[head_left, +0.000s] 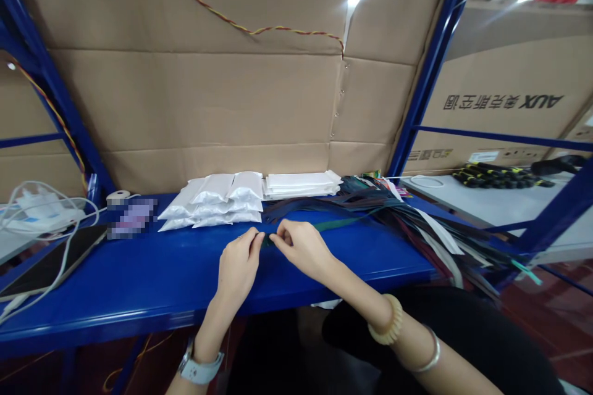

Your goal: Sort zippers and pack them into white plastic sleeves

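Note:
My left hand [238, 265] and my right hand [303, 248] are close together above the blue shelf [167, 284]. Each is closed in a pinch on a green fabric strip [345, 221], whose dark end shows between the fingertips. From behind my right hand the strip runs right, towards a pile of long flat strips [393, 213] in black, grey, maroon and white. The fingers hide part of the strip. Behind my left hand sits a stack of white padded packets [217, 197]. A flat white stack [301, 184] lies beside it.
Cardboard [222, 99] walls the back between blue metal posts [433, 62]. At left are a dark tablet-like slab [55, 259], white cables [69, 247], a blurred purple item [132, 219] and a white roll [118, 197]. Black bundles [500, 176] lie on the right-hand table.

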A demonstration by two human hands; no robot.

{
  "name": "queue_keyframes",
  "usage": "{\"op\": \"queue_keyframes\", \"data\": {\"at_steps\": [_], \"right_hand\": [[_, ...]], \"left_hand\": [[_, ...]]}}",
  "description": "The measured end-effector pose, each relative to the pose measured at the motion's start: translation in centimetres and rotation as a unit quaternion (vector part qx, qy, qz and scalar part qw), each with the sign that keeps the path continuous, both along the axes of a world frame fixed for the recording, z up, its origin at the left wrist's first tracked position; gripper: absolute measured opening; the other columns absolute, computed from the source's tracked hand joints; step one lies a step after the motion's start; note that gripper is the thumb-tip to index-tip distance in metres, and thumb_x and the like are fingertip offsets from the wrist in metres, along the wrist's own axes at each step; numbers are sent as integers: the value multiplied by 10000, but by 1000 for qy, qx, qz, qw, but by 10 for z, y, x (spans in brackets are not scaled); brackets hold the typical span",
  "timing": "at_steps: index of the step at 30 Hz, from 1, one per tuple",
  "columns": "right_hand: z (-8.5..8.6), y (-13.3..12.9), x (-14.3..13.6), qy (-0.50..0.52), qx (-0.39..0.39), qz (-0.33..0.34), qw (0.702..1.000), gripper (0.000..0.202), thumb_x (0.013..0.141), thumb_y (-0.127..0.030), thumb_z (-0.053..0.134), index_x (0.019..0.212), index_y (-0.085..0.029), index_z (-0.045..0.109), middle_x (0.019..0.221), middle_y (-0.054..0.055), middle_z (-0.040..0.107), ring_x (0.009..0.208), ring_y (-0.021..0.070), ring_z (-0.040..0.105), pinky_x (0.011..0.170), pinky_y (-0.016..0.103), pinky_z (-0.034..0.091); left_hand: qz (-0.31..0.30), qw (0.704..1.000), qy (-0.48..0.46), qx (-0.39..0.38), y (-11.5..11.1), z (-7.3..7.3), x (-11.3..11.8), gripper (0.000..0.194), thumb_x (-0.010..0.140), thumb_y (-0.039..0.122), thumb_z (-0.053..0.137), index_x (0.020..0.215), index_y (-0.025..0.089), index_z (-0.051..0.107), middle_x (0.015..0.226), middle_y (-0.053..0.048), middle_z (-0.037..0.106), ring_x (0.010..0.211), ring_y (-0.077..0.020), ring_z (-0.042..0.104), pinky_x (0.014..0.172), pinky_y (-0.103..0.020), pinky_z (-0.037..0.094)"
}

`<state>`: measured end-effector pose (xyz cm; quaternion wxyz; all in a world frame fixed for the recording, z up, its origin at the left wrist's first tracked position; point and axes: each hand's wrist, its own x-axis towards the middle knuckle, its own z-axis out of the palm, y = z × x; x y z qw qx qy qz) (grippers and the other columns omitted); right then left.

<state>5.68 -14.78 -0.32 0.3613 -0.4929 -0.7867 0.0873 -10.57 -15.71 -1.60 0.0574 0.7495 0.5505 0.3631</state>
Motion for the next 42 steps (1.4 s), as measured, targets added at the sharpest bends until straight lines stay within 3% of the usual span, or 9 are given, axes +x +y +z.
{"op": "queue_keyframes", "data": {"at_steps": [4, 8, 15, 20, 24, 28, 36, 42], "right_hand": [[-4, -5, -6, 18, -93, 66, 993, 252, 860, -349, 497, 676, -185, 548, 575, 9, 596, 539, 128, 536, 529, 224, 313], [-7, -3, -8, 94, -130, 124, 979, 256, 858, -283, 462, 626, -180, 488, 544, -13, 578, 512, 102, 515, 537, 203, 344], [-6, -3, -8, 88, -101, 91, 987, 218, 798, -170, 426, 580, -175, 429, 557, -27, 516, 550, 94, 453, 546, 206, 297], [-1, -5, -4, 6, -81, 76, 994, 243, 796, -192, 412, 558, -174, 366, 525, -37, 435, 519, 87, 375, 538, 221, 256], [6, 3, 12, -68, -12, -22, 997, 233, 764, -219, 458, 543, -165, 409, 665, -8, 503, 577, 95, 404, 541, 236, 239], [16, 22, 52, -114, 54, -131, 983, 258, 758, -268, 488, 524, -163, 463, 884, 48, 580, 765, 148, 497, 580, 242, 288], [23, 42, 148, -236, -1, -312, 920, 371, 764, -378, 454, 464, -186, 557, 599, 78, 569, 684, 214, 518, 605, 303, 312], [21, 44, 159, -263, 20, -336, 904, 365, 761, -393, 434, 509, -200, 615, 628, 91, 600, 777, 261, 540, 637, 329, 318]], "left_hand": [[-18, 1000, 6, 1, 1, -3, 0, 320, 935, 394, 303, 719, 212, 454, 629, 3, 512, 599, -148, 495, 585, -232, 304], [-35, 999, 2, 6, 1, -2, 0, 310, 936, 380, 311, 721, 209, 452, 629, 7, 504, 604, -141, 488, 584, -229, 300], [-50, 997, 47, 34, 0, 0, -2, 303, 952, 345, 319, 730, 201, 466, 696, 3, 568, 645, -137, 527, 596, -232, 313], [-8, 982, 140, 129, -4, -1, -4, 296, 951, 333, 362, 753, 195, 533, 748, -8, 627, 696, -143, 572, 597, -244, 309], [29, 970, 145, 195, -3, 2, -11, 302, 955, 331, 364, 786, 187, 569, 746, -19, 646, 725, -143, 590, 630, -239, 325], [96, 970, 143, 172, 2, 8, -33, 302, 950, 367, 370, 821, 199, 584, 759, -17, 663, 718, -147, 606, 585, -241, 300], [236, 945, 190, 120, 14, 17, -95, 350, 942, 408, 343, 803, 204, 592, 677, -38, 651, 641, -186, 589, 552, -263, 234], [266, 939, 190, 106, 15, 17, -116, 384, 941, 412, 308, 783, 202, 588, 633, -46, 633, 603, -194, 565, 574, -272, 241]]}}
